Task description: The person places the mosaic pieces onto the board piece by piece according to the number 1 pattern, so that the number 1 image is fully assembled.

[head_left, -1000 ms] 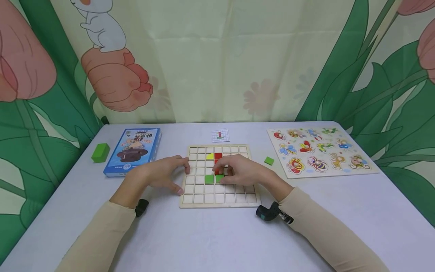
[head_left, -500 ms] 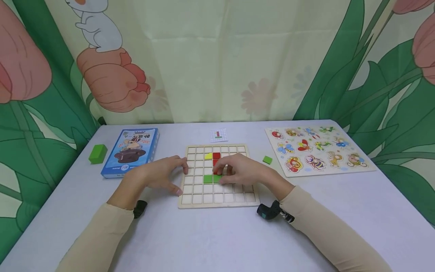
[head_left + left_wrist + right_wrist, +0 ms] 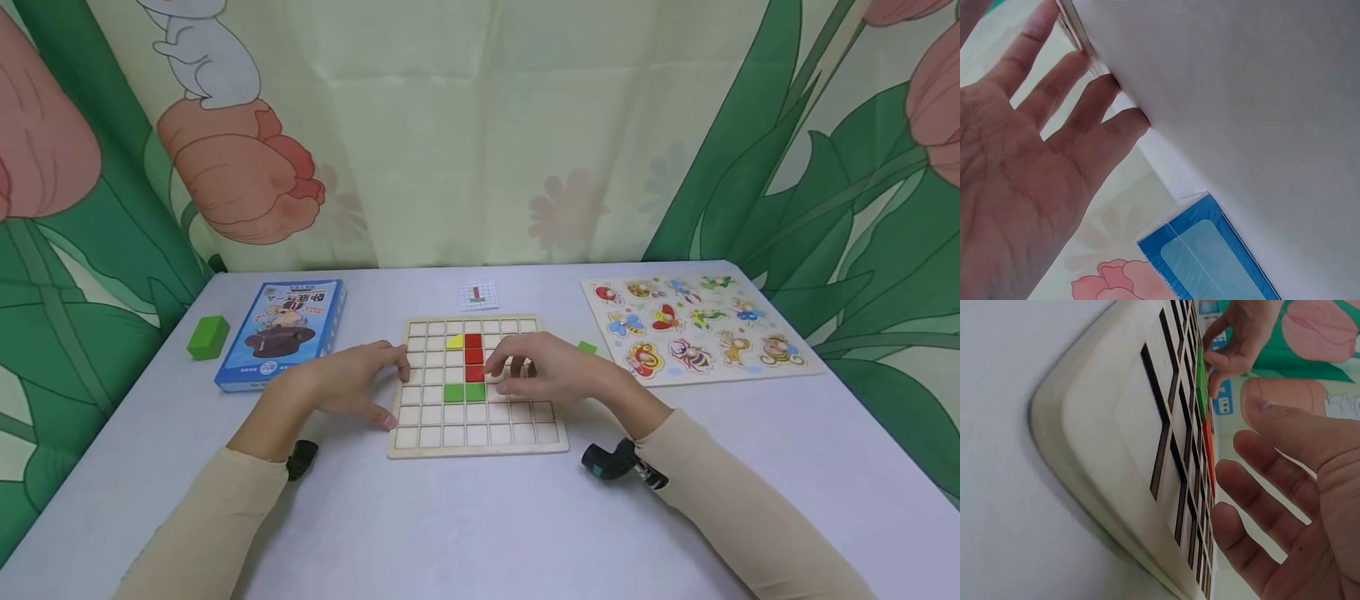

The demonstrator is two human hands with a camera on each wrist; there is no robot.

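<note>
A light wooden grid board lies mid-table. Set in its cells are a column of red tiles, a yellow tile beside the top one, and two green tiles below. My left hand rests with spread, fairly straight fingers along the board's left edge; in the left wrist view its fingertips are at that edge. Just right of the red column, my right hand hovers over the board with loosely bent fingers. Nothing is between them in the right wrist view.
Behind the board lies a small pattern card. A blue box and a green block are at the left. Another green tile, partly hidden, sits by the insect puzzle board at the right.
My right hand has drawn back to the right from the right-hand green tile, uncovering it and the lower red tiles. My left hand stays at the board's edge. The view has shifted slightly.
</note>
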